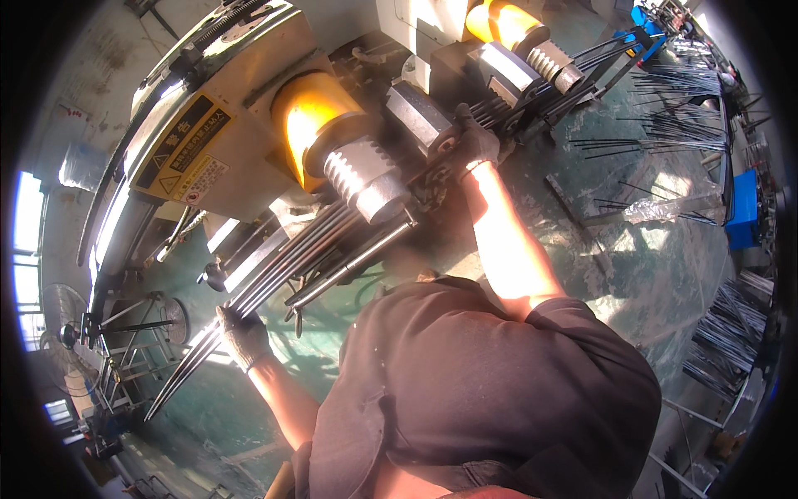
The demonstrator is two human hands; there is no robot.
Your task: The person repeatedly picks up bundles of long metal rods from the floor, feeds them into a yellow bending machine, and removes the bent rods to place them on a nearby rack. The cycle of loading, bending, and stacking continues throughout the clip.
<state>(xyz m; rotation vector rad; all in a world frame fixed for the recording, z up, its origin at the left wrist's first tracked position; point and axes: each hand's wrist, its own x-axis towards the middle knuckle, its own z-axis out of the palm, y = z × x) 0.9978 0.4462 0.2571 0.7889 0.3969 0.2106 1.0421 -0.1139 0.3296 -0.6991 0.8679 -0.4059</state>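
Note:
A bundle of long, thin metal rods point(287, 260) slants from the lower left up toward the right, passing beside the machine's ridged metal cylinders. My left hand point(243, 337), in a grey work glove, is closed round the rods near their lower left end. Farther up the line, my gloved right hand point(478, 143) grips the rods beside a hexagonal metal block point(420, 116); its fingertips are partly hidden in shade. Between my hands, a ridged metal cylinder point(366, 179) juts from a yellow housing point(314, 116), close above the rods.
A second yellow housing point(503, 23) with a ridged cylinder point(555, 66) stands farther right. A thicker metal bar point(357, 262) lies alongside the rods on my side. Stacks of rods point(682, 116) fill racks at the right. A standing fan point(66, 337) is at far left, above the green floor point(615, 274).

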